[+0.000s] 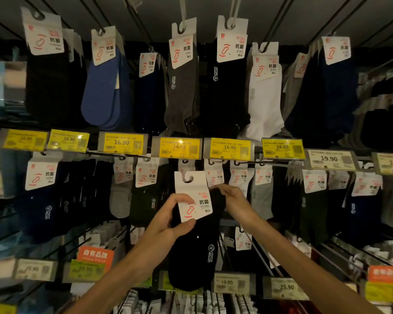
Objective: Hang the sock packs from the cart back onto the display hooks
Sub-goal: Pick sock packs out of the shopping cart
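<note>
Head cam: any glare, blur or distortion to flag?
Head view: dim overall; glare on the yellow price tags; left and right edges blurred; wide-angle lens splays the top hooks outward; centre is sharpest, with the black sock pack, left hand and right hand readable.

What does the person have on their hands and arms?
Nothing that shows. The left hand and right hand are bare: no gloves, rings or watch visible. Both forearms are bare too, with no sleeve in view.
</note>
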Tool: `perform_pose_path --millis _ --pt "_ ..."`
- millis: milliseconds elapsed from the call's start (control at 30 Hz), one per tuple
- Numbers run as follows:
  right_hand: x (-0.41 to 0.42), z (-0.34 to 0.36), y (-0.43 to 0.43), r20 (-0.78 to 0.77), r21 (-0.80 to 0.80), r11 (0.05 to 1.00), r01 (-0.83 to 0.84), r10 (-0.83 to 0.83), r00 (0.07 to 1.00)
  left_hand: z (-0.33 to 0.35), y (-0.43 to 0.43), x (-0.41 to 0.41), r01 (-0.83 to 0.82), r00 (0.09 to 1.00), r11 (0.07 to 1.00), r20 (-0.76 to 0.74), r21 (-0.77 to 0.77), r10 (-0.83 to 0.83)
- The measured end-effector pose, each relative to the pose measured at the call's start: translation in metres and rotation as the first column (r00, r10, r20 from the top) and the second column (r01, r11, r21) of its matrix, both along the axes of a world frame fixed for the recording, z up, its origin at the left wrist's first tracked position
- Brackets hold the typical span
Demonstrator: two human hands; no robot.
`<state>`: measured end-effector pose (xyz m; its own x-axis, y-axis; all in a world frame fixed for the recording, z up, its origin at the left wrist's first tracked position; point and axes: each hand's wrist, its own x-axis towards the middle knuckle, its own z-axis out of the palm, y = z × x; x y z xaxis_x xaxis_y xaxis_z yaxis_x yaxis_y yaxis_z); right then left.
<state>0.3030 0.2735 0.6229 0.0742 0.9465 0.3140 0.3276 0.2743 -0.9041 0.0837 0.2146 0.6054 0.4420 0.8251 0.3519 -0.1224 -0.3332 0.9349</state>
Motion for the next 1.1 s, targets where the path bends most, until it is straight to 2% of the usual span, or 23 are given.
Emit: perform_pose_path --millis 67,167,400,633,900,1100 --pt "0.001 -0.003 -0.043 -0.154 0.035 0.997 -0.062 0.067 0.986 -0.001 -0.005 0.005 0.002 1.000 1.000 0.015 -0.002 -0.002" --pt "0.010 -0.001 -0.091 -0.195 0.154 0.982 -0.105 0.135 0.971 0.003 -0.012 0.017 0.043 0.999 0.999 0.010 -0.014 -0.043" --pt "0.014 0.007 -0.135 -0.028 0.243 0.962 -0.127 0.138 0.990 0.007 -0.028 0.049 0.095 0.995 0.995 0.031 -0.032 -0.094" --pt "0.013 0.013 -0.122 -0.016 0.269 0.963 0.001 0.004 1.000 0.021 -0.023 0.064 0.068 0.995 0.995 0.076 -0.070 -0.063" --pt "0.014 0.021 -0.110 -0.099 0.316 0.949 0.017 0.015 0.995 0.037 -0.014 0.066 0.043 0.999 0.999 0.027 0.023 -0.044" --pt "0.011 0.026 -0.092 -0.023 0.303 0.953 -0.016 0.024 0.999 0.035 -0.005 0.066 -0.031 0.999 0.999 0.046 0.031 0.029"
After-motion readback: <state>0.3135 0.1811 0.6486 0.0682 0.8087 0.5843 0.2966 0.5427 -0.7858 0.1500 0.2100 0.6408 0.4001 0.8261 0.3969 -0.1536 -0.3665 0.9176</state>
